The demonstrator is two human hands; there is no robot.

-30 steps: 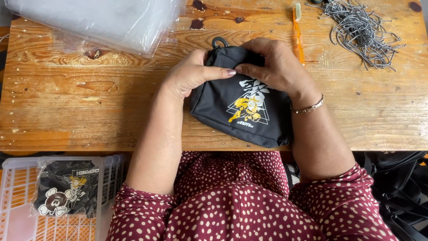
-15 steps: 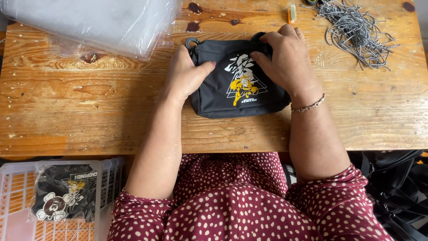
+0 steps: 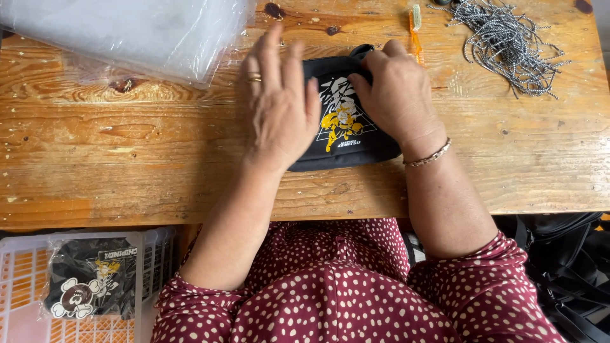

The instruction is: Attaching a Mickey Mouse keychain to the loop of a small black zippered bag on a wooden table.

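While the black pouch (image 3: pixel 346 124) lies flat on the wooden bench (image 3: pixel 127 165), both hands rest on it. The left hand (image 3: pixel 279 108) covers the pouch's left part, palm down, its fingers (image 3: pixel 273 54) stretched out and slightly spread, reaching past the pouch's far edge; a ring shows on one of them. The right hand (image 3: pixel 397 95) lies over the pouch's right part, its fingers curled down onto the top edge, though whether they pinch anything I cannot tell. A thin bracelet (image 3: pixel 429 154) circles that wrist. Between the hands shows a yellow and white print on the pouch.

Beyond the pouch to the left, a stack of clear plastic bags (image 3: pixel 127 32) rests on the worn, knotted planks. Beyond it to the right lies a tangle of black-and-white cords (image 3: pixel 508 41), with an orange tool (image 3: pixel 416 32) just beside the pouch's far right corner. Below the bench's near edge, left of the pouch, a white crate (image 3: pixel 25 292) holds a bagged black item (image 3: pixel 89 286).
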